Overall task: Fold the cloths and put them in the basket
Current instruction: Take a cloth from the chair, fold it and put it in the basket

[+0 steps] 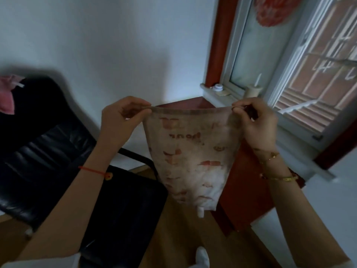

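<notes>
- Head cam is showing a patterned cloth [191, 155] hanging in the air at dead centre. Its top edge is stretching straight and level, and its bottom edge is dangling free with a little white tag.
- Left hand [123, 120] is pinching the top corner at the cloth's 10 o'clock, thumb and forefinger tight on the hem.
- Right hand [257, 122] is pinching the other top corner at 2 o'clock, same thumb-and-finger grip.
- Black chair [58, 151] is sitting at 8 o'clock, with its seat edge looking just beside the cloth's side. I can't tell if they're touching.
- Red-brown cabinet [251, 190] is standing at 4 o'clock behind the cloth.
- A strip of wooden floor [183, 238] is showing at 6 o'clock, between chair and cabinet.
- Pink cloth [6, 93] is lying on the chair back at 9 o'clock, well apart.
</notes>
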The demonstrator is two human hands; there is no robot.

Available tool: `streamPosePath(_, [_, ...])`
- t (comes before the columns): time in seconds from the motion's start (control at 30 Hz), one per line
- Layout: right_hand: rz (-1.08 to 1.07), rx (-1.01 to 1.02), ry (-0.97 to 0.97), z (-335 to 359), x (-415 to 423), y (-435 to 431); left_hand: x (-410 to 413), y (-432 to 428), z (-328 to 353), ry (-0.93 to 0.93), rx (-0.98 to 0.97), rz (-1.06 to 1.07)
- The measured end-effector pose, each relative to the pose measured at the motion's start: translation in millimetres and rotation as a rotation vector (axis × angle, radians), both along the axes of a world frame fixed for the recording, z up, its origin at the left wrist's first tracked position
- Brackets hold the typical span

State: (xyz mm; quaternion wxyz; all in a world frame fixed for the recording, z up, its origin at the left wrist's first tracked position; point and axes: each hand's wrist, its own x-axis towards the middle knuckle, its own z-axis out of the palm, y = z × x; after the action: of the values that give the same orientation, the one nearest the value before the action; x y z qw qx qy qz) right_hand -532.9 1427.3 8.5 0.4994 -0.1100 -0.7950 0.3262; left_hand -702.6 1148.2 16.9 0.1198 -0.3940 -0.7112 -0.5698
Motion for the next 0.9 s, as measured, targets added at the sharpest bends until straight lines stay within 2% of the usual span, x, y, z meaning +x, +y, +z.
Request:
streamPosePath(0.17, [-0.105,0.014,0.017,3,44,54,-1,77,4,0.003,-0.036,-0.157])
streamPosePath(0.43, [-0.212,0.005,-0.161,-21,39,194,-40,244,-32,-0.111,-0.118,-0.271])
streamPosePath(0.67, [-0.264,-0.057,-0.411,-99,-24,317,-91,379,-106,-0.209,-0.313,-0.174])
streamPosePath(0.9, [-0.243,-0.180,-0.570,-174,-59,369,-110,427,-169,-0.313,-0.448,-0.049])
